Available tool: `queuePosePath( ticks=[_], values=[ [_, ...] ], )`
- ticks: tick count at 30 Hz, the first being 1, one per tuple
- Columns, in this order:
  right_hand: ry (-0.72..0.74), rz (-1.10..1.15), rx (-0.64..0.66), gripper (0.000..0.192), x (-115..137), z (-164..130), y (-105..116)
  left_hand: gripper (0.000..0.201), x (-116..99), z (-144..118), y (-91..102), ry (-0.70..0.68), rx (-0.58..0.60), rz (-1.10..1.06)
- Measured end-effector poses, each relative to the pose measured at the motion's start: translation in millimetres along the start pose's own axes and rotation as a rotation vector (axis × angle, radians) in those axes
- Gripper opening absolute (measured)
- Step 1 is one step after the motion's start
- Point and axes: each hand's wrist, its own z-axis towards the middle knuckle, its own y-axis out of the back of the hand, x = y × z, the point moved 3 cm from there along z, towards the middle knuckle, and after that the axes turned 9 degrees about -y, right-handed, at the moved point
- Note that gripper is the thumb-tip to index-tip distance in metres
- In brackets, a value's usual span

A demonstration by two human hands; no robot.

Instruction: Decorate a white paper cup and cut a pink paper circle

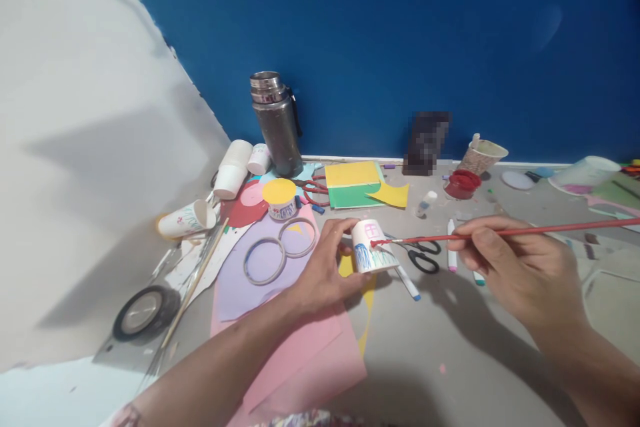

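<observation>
Left hand (pixel 327 267) reaches in from lower left, fingers wrapped round an upturned paper cup (pixel 371 248) with drawings on it, just above the counter (pixel 450 353). Right hand (pixel 510 263) comes from lower right, pinching a red paintbrush (pixel 500 232) level, tip touching the cup's side. I see grey counter, blue wall (pixel 400 33) behind. Left: tape roll (pixel 145 310), steel flask (pixel 277 123). Pink paper (pixel 310 360) under the forearm; scissors (pixel 423 255) between the hands; red paint pot (pixel 463 183) behind.

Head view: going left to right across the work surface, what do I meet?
Tape roll → steel flask → left hand → painted cup → scissors → right hand holding the brush.
</observation>
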Motion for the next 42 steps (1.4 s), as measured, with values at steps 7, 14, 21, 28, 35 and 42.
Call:
queuePosePath(
  ticks=[7,14,21,28,35,42],
  values=[
    [0.028,-0.049,0.007,0.03,5,0,-3,0.067,-1,2,-0.2,0.012,0.005,0.012],
    [0.001,-0.04,0.04,0.032,-1,3,-1,0.068,-1,2,-0.6,0.01,0.004,0.011],
    [0.007,-0.045,0.033,0.03,-1,5,-1,0.07,0,1,-1.3,0.01,0.008,-0.001],
    [-0.011,-0.014,0.01,0.031,-5,5,4,0.07,2,0,-0.1,-0.018,0.009,0.004],
    [-0.018,-0.003,0.015,0.029,-6,5,5,0.07,3,0,0.4,-0.017,0.021,0.0],
    [-0.011,0.01,0.044,0.03,-7,7,4,0.071,2,-1,-1.4,0.0,0.006,-0.017]
  ],
)
